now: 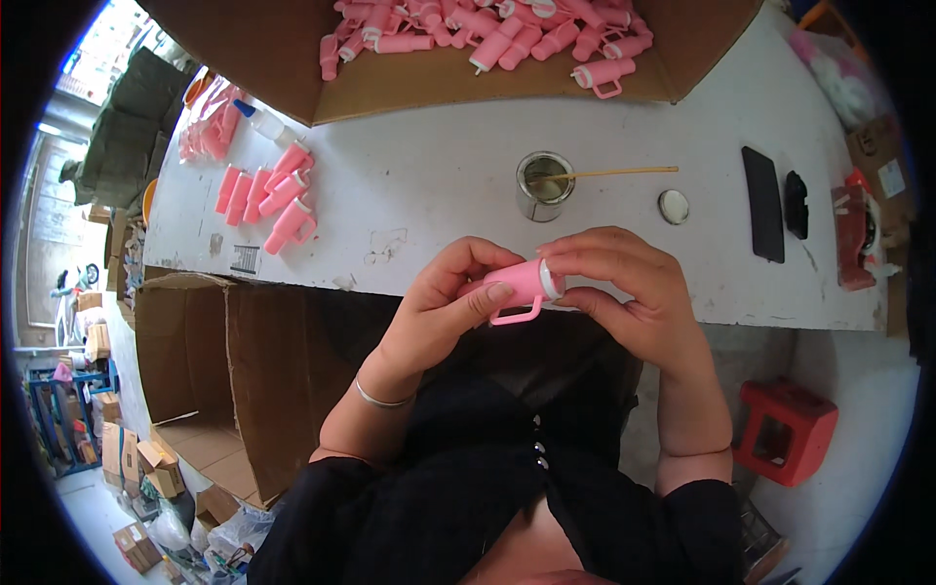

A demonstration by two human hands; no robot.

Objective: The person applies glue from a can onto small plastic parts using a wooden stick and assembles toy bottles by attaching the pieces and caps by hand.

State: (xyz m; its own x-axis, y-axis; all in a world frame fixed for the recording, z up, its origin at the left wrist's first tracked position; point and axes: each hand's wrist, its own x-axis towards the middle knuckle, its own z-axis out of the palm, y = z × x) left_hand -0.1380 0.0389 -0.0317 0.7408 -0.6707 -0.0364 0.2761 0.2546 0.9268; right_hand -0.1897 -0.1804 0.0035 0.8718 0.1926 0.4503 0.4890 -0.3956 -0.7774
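Note:
A small pink tumbler with a handle and a white lid lies sideways between my hands, just over the table's near edge. My left hand wraps round its body, thumb on top near the handle. At the lid end, the fingers and thumb of my right hand close on the white rim. Beyond them stands an open metal can with a thin wooden stick laid across its mouth. Several more pink tumblers lie in a group on the table's left side.
A cardboard box full of pink tumblers lies open at the back. A glue bottle and bagged pink pieces are at left. On the right are a round lid, a phone and a red tape dispenser. A red stool stands below.

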